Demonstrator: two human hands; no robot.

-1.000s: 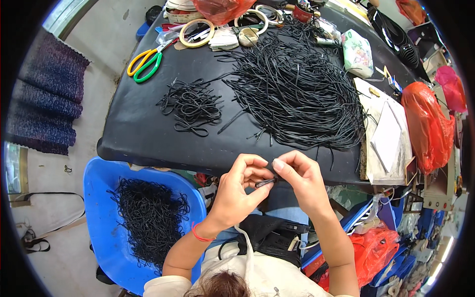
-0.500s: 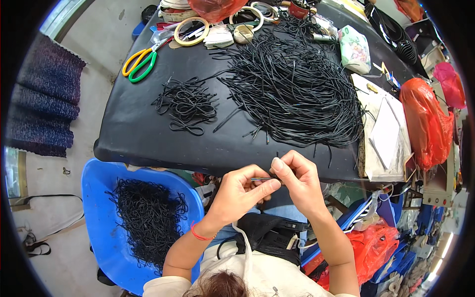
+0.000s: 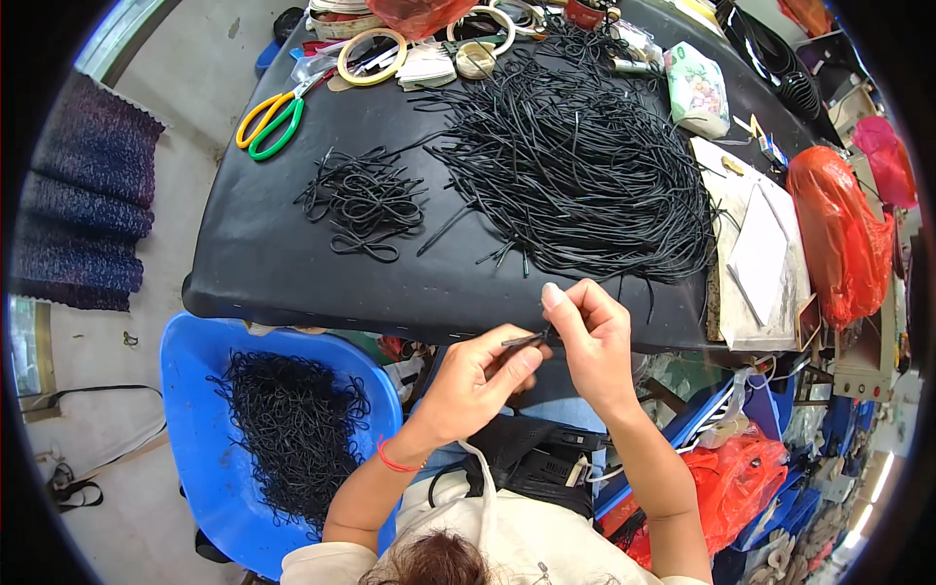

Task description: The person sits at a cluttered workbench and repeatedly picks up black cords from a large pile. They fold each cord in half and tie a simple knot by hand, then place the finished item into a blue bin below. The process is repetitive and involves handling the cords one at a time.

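Observation:
Just past the table's front edge, my two hands are close together over my lap. My left hand point(image 3: 480, 380) pinches a short stretch of thin black cord point(image 3: 524, 340) between thumb and fingers. Thumb against forefinger, my right hand point(image 3: 595, 346) grips the same cord, which looks looped or knotted between the hands; the exact shape is too small to tell. A large heap of straight black cords point(image 3: 585, 175) lies on the table beyond my hands. To its left is a smaller pile of looped black cords point(image 3: 363, 203).
A blue tub point(image 3: 180, 429) with many looped cords stands at my lower left. On the black table point(image 3: 283, 283) are yellow-and-green-handled scissors point(image 3: 278, 125), tape rolls point(image 3: 372, 57), a tissue pack point(image 3: 696, 90) and a white board point(image 3: 770, 322). Red bags point(image 3: 840, 239) crowd the right.
My hands have drawn slightly apart, the right one shifting a little right and up. The cord between them now shows a small dark loop or knot. The view has tilted slightly.

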